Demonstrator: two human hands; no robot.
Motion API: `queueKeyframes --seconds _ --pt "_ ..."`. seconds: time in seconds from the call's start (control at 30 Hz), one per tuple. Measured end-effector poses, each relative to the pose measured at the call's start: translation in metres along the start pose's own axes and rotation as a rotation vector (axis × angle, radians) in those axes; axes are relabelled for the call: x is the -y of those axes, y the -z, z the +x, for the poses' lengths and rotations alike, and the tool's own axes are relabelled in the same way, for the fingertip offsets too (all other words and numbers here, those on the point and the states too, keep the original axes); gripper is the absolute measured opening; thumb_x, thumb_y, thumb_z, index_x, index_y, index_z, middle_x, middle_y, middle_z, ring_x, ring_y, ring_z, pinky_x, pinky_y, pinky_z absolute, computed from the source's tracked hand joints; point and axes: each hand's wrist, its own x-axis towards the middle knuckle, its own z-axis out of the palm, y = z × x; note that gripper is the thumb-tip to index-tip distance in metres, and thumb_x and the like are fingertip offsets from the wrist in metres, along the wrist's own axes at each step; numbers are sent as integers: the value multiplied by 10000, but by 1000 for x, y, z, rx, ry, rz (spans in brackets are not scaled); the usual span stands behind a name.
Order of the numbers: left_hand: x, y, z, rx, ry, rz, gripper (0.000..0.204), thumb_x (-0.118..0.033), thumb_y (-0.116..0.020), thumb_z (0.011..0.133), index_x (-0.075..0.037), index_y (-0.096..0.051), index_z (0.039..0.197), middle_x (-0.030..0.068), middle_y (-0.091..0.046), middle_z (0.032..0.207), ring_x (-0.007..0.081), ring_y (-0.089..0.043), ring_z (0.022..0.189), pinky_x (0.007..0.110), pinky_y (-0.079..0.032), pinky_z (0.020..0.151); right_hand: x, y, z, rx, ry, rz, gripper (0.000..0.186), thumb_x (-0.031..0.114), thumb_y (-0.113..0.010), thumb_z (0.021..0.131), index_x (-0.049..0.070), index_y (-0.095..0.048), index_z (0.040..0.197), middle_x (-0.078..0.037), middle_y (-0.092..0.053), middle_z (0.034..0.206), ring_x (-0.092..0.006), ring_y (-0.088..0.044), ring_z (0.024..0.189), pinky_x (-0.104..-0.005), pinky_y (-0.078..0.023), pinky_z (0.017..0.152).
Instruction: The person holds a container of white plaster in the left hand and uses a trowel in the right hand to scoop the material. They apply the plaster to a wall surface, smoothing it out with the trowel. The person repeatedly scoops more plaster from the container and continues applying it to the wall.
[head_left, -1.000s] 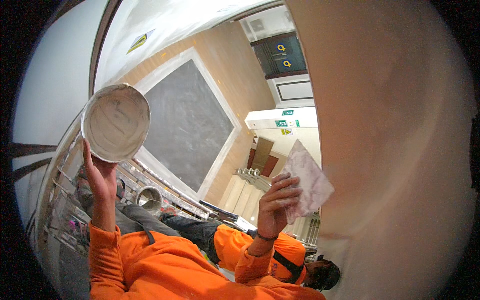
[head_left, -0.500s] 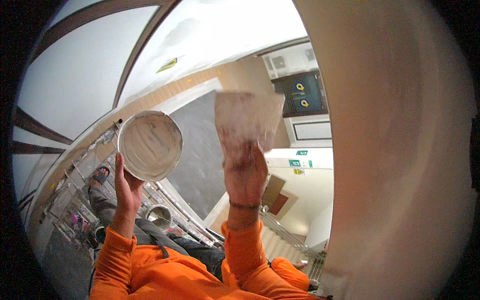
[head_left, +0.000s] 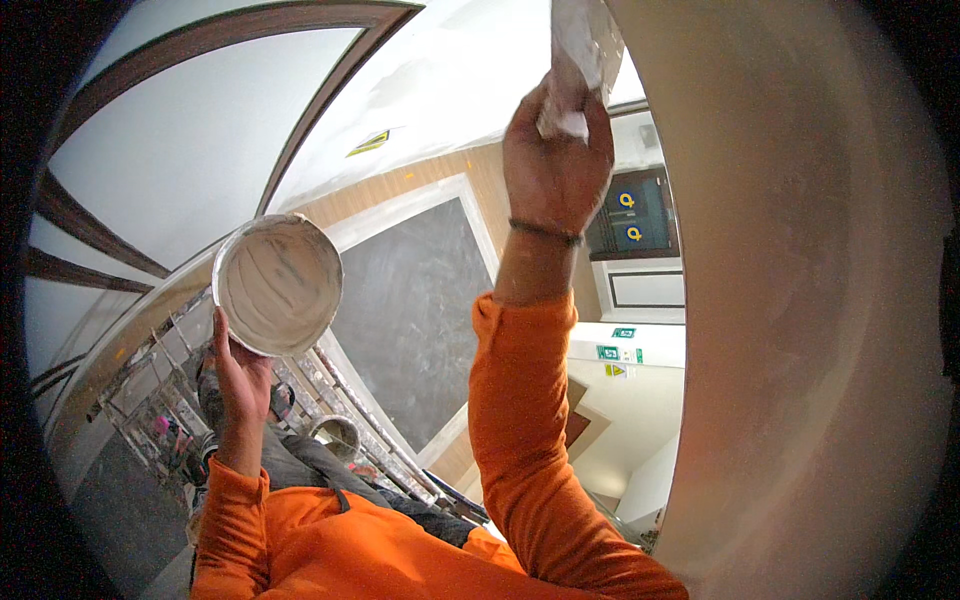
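My left hand [head_left: 240, 380] holds up a round, shallow container [head_left: 277, 290] smeared with pale, creamy filler, thumb along its side. Raised high, my right hand [head_left: 555, 175] grips a flat putty blade [head_left: 578, 45] coated with whitish filler; the blade is near the top edge, against the bright white surface [head_left: 450, 70] and close to the beige curved surface [head_left: 780, 300] on the right. My orange-sleeved forearms come up from the lower edge.
Paint-spattered scaffold rails [head_left: 370, 420] and a bucket [head_left: 335, 432] lie below, beside legs in dark trousers. A co-worker's orange clothing [head_left: 488, 545] shows partly behind my arm. A grey floor panel [head_left: 400, 310], dark-framed white panels [head_left: 200, 130] and a wall with green signs [head_left: 640, 365] lie beyond.
My right hand has risen from the middle to the top of the view with the blade. The container dropped a little, then rose slightly. The view has shifted, hiding most of the co-worker.
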Motion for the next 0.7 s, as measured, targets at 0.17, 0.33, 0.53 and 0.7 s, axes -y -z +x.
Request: queueKeyframes --seconds 0.17,0.33,0.53,0.7 --pt "4 -19 -3 9 51 25 676 -484 -476 970 -116 -262 1495 119 -334 1494 259 -375 1352 461 -360 1088 60 12 -99 -225 -21 182 345 156 -541 939 14 -522 1253 -118 -624 1160 -199 -618 971 -355 -513 818" --pt "21 8 4 36 148 105 699 -511 -482 959 -116 -265 1493 108 -368 1478 256 -407 1329 458 -376 1072 111 15 -235 -376 59 669 362 212 -516 957 106 -547 1302 -51 -638 1205 -200 -631 951 -397 -512 783" --pt "42 81 22 40 209 118 683 -502 -481 964 -58 -323 1458 132 -420 1446 275 -467 1285 457 -415 1051 134 47 -373 -355 222 791 387 231 -530 947 139 -530 1323 -18 -645 1207 -174 -639 951 -329 -538 790" --pt "76 103 47 15 261 124 629 -478 -470 974 -92 -338 1453 119 -436 1438 275 -478 1275 465 -422 1039 48 162 -433 -689 -65 275 389 233 -550 905 131 -547 1280 -32 -660 1141 -161 -653 917 -308 -550 684"
